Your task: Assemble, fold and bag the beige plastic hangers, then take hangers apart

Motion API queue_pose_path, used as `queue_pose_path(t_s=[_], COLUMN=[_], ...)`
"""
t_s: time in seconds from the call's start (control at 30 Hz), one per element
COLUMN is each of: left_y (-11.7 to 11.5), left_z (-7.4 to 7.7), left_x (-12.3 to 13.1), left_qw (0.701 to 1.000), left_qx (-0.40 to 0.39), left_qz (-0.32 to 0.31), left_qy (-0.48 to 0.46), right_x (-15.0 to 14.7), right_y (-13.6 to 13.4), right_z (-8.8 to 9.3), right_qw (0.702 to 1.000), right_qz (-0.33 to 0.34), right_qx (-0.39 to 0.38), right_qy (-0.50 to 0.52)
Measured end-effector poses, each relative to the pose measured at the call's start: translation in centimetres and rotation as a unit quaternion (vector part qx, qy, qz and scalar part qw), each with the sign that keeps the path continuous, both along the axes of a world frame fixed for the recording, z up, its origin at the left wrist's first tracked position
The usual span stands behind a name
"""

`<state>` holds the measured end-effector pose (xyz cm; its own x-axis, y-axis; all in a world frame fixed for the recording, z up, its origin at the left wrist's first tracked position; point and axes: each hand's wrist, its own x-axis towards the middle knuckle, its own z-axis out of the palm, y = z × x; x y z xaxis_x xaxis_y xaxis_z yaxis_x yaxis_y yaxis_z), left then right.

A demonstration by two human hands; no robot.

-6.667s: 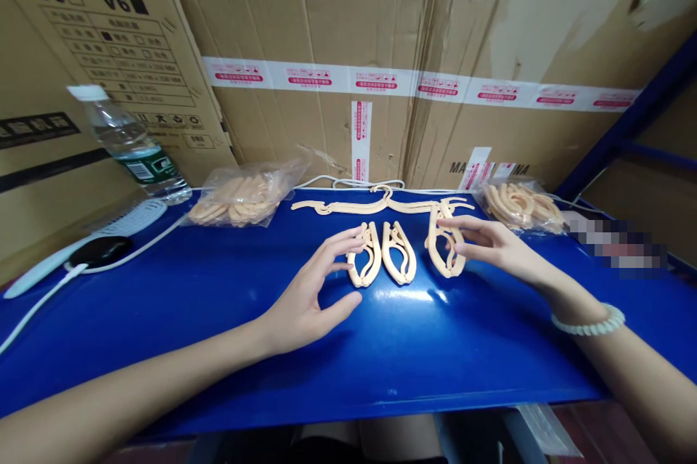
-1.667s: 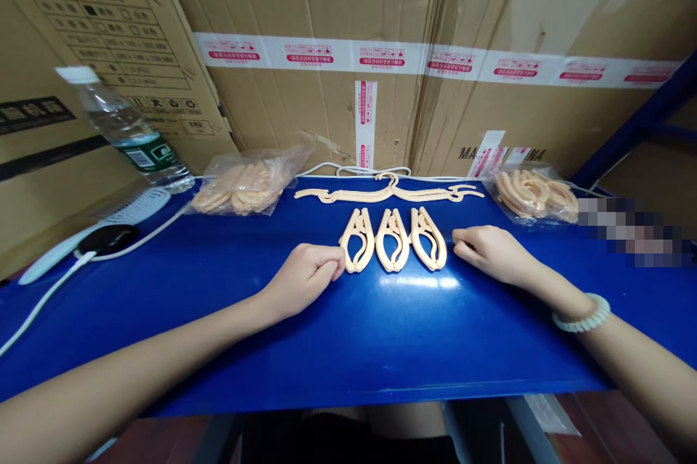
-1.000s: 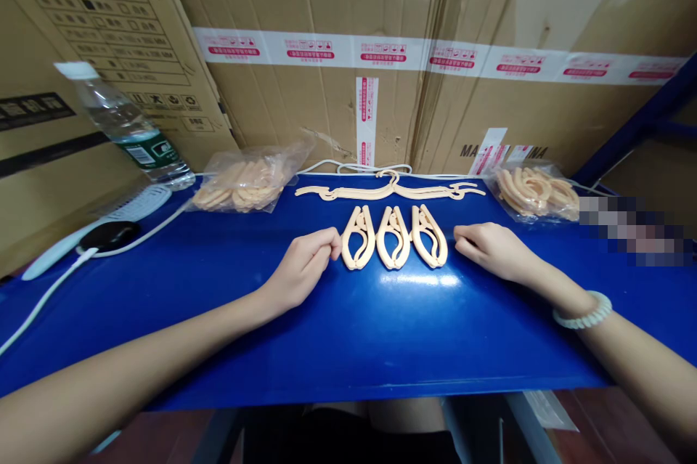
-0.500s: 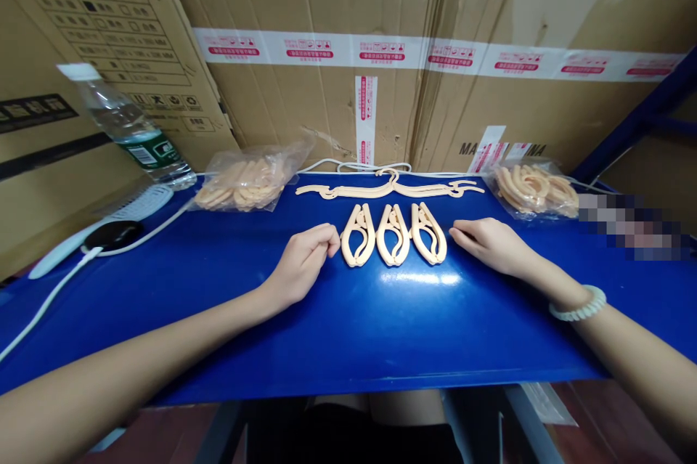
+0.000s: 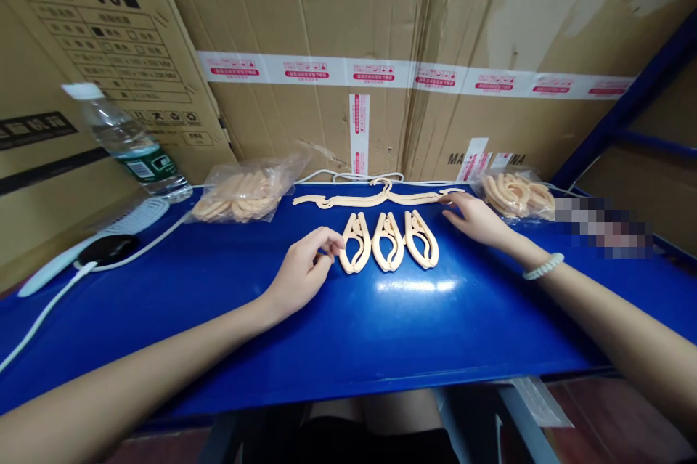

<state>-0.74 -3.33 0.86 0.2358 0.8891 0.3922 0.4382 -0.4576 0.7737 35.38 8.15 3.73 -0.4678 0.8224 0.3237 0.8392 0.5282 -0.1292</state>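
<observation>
Along the back edge of the blue, glossy worktop (image 5: 348, 348), I see the right hand (image 5: 473, 220) newly at the unfolded beige plastic hanger (image 5: 366, 200), seemingly shifting work there; gripping, I can't tell. Apart, the left hand (image 5: 306, 269) curls loosely beside three folded beige plastic hangers (image 5: 382, 240).

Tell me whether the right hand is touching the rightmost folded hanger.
Apart: the head view shows blue table plainly between the right hand and the rightmost folded hanger.
</observation>
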Motion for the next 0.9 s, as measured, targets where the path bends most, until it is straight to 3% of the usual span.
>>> queue_pose_path(t_s=[0.2,0.47,0.7,0.9], left_y=[0.2,0.2,0.1,0.1], left_z=[-0.1,-0.1,0.1,0.4], left_x=[0.1,0.1,0.1,0.0], left_qw=[0.999,0.999,0.998,0.994], left_qx=[-0.004,-0.008,-0.011,-0.019], left_qz=[0.007,-0.002,0.009,0.026], left_qy=[-0.033,-0.043,-0.065,-0.1], right_x=[0.1,-0.2,0.2,1.1], right_y=[2.8,3.5,1.9,-1.1], right_z=[-0.7,-0.5,1.6,3.3], right_qw=[1.0,0.999,0.999,0.998], right_qz=[-0.004,-0.014,0.032,-0.007], right_qx=[0.001,0.003,-0.041,0.0], right_qy=[-0.025,-0.041,-0.009,0.07])
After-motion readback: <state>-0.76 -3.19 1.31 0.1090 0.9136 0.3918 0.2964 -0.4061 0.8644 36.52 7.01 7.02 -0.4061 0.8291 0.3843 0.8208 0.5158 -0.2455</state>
